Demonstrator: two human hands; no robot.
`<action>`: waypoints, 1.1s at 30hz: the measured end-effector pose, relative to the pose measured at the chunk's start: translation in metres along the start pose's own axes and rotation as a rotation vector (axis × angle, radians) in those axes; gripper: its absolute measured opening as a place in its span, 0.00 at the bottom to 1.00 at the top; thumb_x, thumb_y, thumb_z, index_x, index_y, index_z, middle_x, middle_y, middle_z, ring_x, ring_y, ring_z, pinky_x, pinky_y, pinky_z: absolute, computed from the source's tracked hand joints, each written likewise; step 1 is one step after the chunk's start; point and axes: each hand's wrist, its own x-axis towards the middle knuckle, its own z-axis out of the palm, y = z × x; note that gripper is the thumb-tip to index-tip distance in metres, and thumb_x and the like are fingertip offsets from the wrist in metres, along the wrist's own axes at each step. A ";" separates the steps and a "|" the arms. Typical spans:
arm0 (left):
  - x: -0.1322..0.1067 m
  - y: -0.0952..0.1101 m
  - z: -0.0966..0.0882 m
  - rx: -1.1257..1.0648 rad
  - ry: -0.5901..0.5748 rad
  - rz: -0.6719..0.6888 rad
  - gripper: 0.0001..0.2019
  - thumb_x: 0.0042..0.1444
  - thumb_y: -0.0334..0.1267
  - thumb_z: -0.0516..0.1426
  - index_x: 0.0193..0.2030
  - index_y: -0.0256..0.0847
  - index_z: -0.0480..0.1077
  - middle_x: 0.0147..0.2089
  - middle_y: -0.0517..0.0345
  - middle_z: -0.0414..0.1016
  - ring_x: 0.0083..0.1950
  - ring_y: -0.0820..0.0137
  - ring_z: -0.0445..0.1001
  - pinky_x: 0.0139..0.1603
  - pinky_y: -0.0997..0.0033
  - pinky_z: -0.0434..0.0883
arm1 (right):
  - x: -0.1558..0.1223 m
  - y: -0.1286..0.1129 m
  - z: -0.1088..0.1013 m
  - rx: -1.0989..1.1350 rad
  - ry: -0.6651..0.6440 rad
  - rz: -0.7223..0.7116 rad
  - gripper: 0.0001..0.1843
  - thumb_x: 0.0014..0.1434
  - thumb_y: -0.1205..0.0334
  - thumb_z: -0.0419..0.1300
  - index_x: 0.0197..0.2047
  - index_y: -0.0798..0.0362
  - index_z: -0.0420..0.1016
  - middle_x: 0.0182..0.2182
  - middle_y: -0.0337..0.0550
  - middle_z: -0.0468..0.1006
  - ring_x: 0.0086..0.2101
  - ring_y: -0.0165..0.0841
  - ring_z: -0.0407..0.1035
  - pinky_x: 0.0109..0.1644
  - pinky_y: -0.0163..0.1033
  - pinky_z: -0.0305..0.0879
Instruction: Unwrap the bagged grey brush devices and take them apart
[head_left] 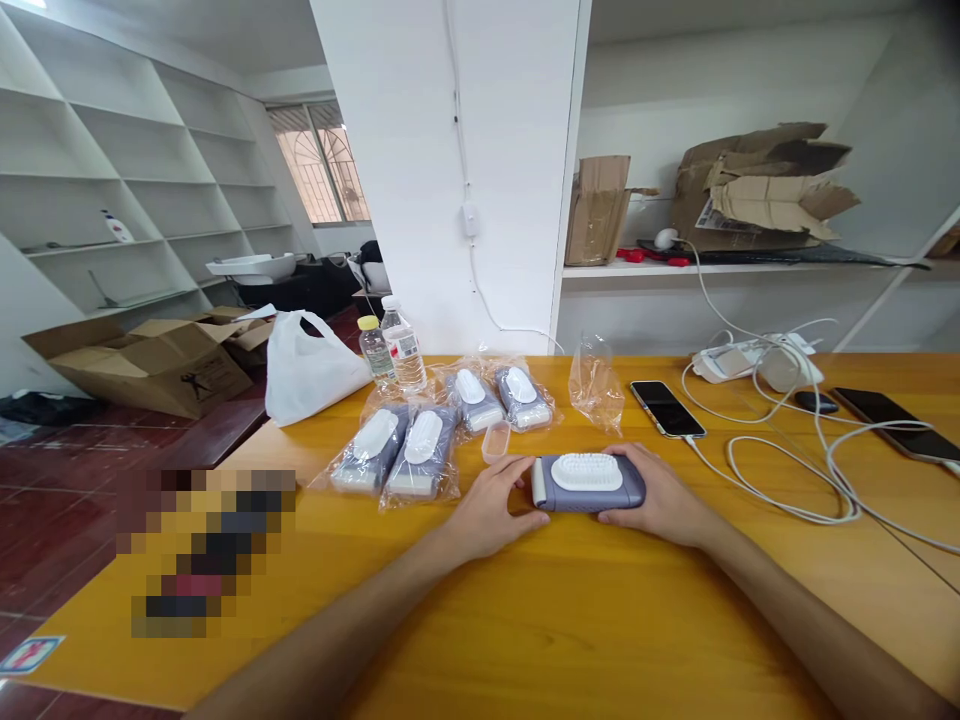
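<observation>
Both hands rest on the yellow wooden table point(600, 620). My right hand point(652, 495) grips the right end of a grey plastic brush point(589, 482) with a white bristle pad, and my left hand point(491, 505) presses against its left end, which has a white edge. Just beyond my left hand stands a small clear plastic cup point(495, 441). Several similar brushes point(424, 455) lie sealed in clear plastic bags farther left and behind it. An unfilled clear plastic bag point(596, 385) stands to the far side of the held brush.
Two smartphones point(667, 408) point(896, 422), white cables point(772, 470) and a power strip point(739, 360) occupy the table's right side. Two plastic bottles point(394, 345) and a white plastic bag point(311, 370) stand at the far left. A pixelated patch point(206, 550) hides the table's left part.
</observation>
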 end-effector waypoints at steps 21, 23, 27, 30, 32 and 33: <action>0.004 -0.002 0.001 0.010 0.021 0.006 0.36 0.53 0.44 0.72 0.69 0.45 0.69 0.61 0.48 0.76 0.57 0.54 0.78 0.65 0.49 0.76 | 0.000 -0.011 -0.001 -0.015 -0.025 0.006 0.42 0.46 0.43 0.78 0.60 0.46 0.70 0.57 0.50 0.78 0.57 0.55 0.72 0.63 0.60 0.65; 0.004 -0.002 0.001 0.021 0.015 -0.003 0.38 0.52 0.45 0.73 0.69 0.44 0.69 0.61 0.47 0.76 0.59 0.52 0.78 0.66 0.48 0.75 | 0.000 -0.011 -0.001 -0.010 -0.024 0.002 0.42 0.46 0.43 0.78 0.60 0.46 0.70 0.57 0.50 0.78 0.57 0.55 0.72 0.63 0.59 0.65; 0.004 0.000 0.000 0.021 0.022 -0.016 0.38 0.50 0.44 0.74 0.67 0.44 0.70 0.60 0.48 0.76 0.60 0.52 0.77 0.65 0.48 0.74 | 0.000 -0.010 -0.001 -0.006 -0.029 -0.003 0.43 0.45 0.43 0.79 0.60 0.46 0.70 0.57 0.51 0.78 0.57 0.55 0.71 0.63 0.60 0.64; 0.004 0.002 -0.001 -0.001 0.022 0.005 0.34 0.50 0.43 0.74 0.64 0.43 0.71 0.58 0.49 0.77 0.56 0.55 0.78 0.62 0.51 0.76 | 0.000 -0.010 -0.001 -0.007 -0.033 -0.007 0.43 0.45 0.43 0.79 0.60 0.46 0.70 0.57 0.51 0.78 0.57 0.55 0.71 0.63 0.60 0.64; 0.005 0.003 -0.002 -0.016 0.019 0.020 0.33 0.50 0.42 0.74 0.62 0.42 0.72 0.56 0.49 0.77 0.54 0.57 0.78 0.59 0.53 0.77 | 0.000 -0.010 -0.001 -0.006 -0.038 -0.002 0.43 0.45 0.44 0.79 0.60 0.46 0.70 0.57 0.50 0.78 0.57 0.55 0.71 0.64 0.60 0.64; 0.005 0.003 -0.002 -0.022 0.020 0.024 0.33 0.49 0.42 0.75 0.61 0.42 0.72 0.56 0.49 0.77 0.53 0.57 0.78 0.58 0.54 0.78 | 0.000 -0.010 -0.001 -0.004 -0.040 0.001 0.43 0.45 0.44 0.79 0.60 0.46 0.70 0.57 0.51 0.78 0.57 0.55 0.71 0.64 0.60 0.64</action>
